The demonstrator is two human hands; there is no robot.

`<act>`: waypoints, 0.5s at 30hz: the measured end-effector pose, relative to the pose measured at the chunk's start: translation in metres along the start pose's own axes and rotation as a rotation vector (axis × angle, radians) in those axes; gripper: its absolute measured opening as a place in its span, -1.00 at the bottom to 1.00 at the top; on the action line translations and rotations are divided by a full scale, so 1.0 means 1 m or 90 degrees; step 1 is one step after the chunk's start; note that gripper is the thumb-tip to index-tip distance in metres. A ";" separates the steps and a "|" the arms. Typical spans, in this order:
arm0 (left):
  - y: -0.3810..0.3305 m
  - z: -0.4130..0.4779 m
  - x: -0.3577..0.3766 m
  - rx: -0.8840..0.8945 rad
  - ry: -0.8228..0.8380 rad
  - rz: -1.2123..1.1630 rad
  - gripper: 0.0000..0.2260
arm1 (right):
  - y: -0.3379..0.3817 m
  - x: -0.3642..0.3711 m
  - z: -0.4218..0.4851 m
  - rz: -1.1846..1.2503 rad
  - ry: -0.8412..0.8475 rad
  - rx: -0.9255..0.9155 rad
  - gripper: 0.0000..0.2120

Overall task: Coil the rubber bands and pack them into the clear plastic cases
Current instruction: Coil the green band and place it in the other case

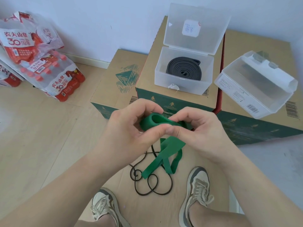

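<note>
A wide green rubber band is partly rolled into a small coil between both hands, its loose end hanging down to the cardboard below. My left hand grips the coil from the left; my right hand pinches it from the right, thumbs meeting in front. An open clear plastic case on a carton holds a coiled dark grey band. A second clear case lies closed at the right. A thin black band lies tangled on the cardboard.
Cardboard cartons stand ahead, one taller in the middle. Shrink-wrapped packs of red-capped bottles are stacked at the left by the wall. My two shoes stand on a flat cardboard sheet on the wooden floor.
</note>
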State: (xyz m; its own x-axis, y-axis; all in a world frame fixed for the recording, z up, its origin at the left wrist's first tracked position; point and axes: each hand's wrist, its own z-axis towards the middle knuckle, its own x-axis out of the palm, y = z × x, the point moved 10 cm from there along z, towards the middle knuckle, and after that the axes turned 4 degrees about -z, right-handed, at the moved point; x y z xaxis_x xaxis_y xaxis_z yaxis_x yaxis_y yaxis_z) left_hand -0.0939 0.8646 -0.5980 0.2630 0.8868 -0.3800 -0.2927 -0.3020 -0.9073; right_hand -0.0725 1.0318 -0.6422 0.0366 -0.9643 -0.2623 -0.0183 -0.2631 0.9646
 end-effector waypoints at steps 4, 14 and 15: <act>-0.007 0.002 0.006 0.092 0.054 0.105 -0.64 | -0.008 -0.005 0.000 -0.050 -0.026 0.026 -0.93; -0.007 -0.001 0.011 0.147 0.070 0.170 -0.76 | 0.000 0.009 -0.003 -0.010 0.041 0.034 -0.81; -0.007 -0.001 0.011 0.147 0.067 0.161 -0.76 | 0.003 0.009 -0.003 -0.007 0.036 0.028 -0.82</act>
State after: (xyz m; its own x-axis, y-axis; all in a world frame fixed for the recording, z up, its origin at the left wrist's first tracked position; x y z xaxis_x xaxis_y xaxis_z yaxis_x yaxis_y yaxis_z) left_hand -0.0877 0.8757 -0.5960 0.2456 0.7491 -0.6153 -0.5577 -0.4100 -0.7218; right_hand -0.0695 1.0222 -0.6413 0.0926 -0.9586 -0.2691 -0.0613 -0.2752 0.9594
